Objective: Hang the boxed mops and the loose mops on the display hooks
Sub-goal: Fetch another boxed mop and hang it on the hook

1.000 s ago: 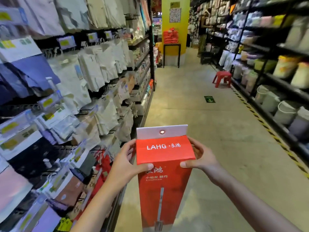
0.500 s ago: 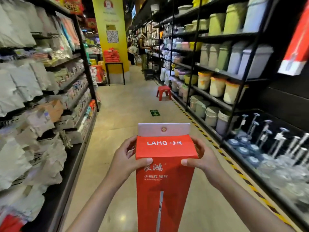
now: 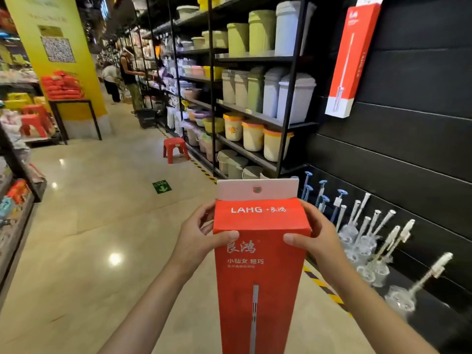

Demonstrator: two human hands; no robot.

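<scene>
The black slatted display wall [image 3: 408, 149] fills the right side; one boxed mop [image 3: 353, 60] hangs on it, high up and tilted; lower on the wall, a row of display hooks [image 3: 378, 226] sticks out toward the aisle. Beside the wall, black shelves [image 3: 255, 60] carry lidded plastic bins, and buckets below. In front, both forearms reach forward and hold upright a red boxed mop marked LAHG [image 3: 258, 264], near the hooks but apart from them; the left hand [image 3: 196, 238] clasps its left edge, thumb on the front; the right hand [image 3: 316, 238] clasps the right edge the same way. The white hang tab [image 3: 258, 189] with a small hole points up.
</scene>
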